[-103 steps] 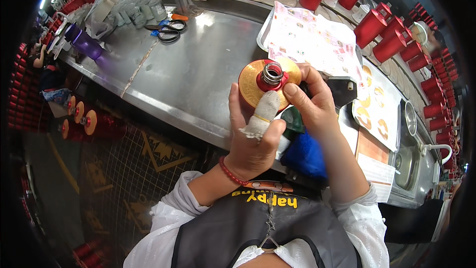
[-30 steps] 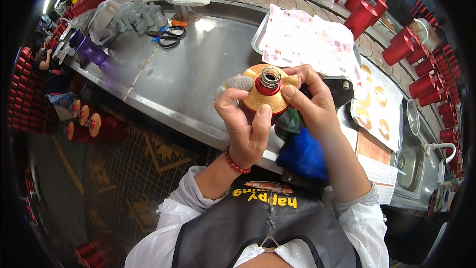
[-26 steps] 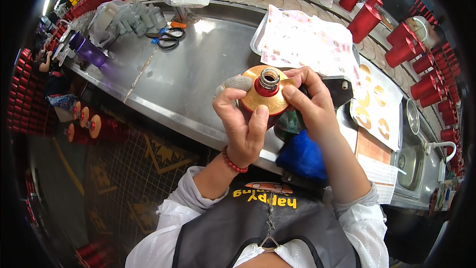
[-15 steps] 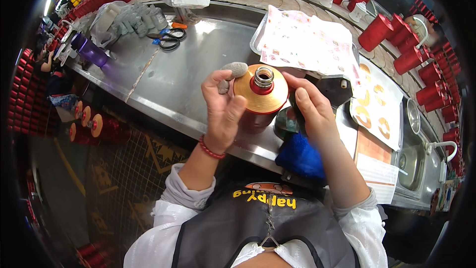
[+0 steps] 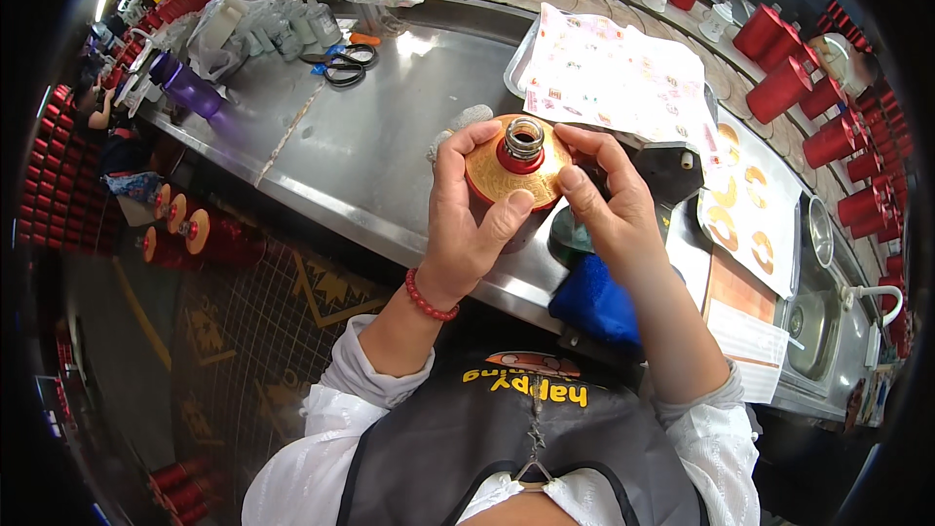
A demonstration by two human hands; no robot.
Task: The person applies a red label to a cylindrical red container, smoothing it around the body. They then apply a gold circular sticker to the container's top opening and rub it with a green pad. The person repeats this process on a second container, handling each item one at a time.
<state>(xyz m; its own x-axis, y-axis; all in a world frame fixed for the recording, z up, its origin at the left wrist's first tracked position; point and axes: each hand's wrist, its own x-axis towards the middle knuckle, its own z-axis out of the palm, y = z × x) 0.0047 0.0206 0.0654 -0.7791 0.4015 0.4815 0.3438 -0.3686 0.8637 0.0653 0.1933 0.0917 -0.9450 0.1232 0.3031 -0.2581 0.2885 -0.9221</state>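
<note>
A red bottle [image 5: 519, 164] with a bare threaded neck stands upright in front of me. A gold ring-shaped label [image 5: 492, 175] lies around the neck on its shoulder. My left hand [image 5: 466, 205] closes round the left side, thumb pressing the front of the gold ring and fingertips at its far left edge. At the right edge, my right hand [image 5: 609, 200] has thumb and fingers against the ring and bottle. The bottle's lower body is mostly hidden by my hands. Behind my left fingers sit grey rounded lumps [image 5: 469, 117], partly covered.
Gold ring labels [image 5: 723, 226] lie on a white sheet at the right, near a sink [image 5: 813, 331]. A printed paper [image 5: 614, 68] covers a tray behind the bottle. Scissors [image 5: 346, 63] and a purple bottle [image 5: 185, 85] are left. Red bottles [image 5: 779, 88] line the curved conveyor. Blue cloth [image 5: 594, 302] hangs at the near edge.
My left hand has moved from beside the bottle onto its shoulder, thumb now on the gold ring. My right thumb and fingers have come in onto the ring's right edge.
</note>
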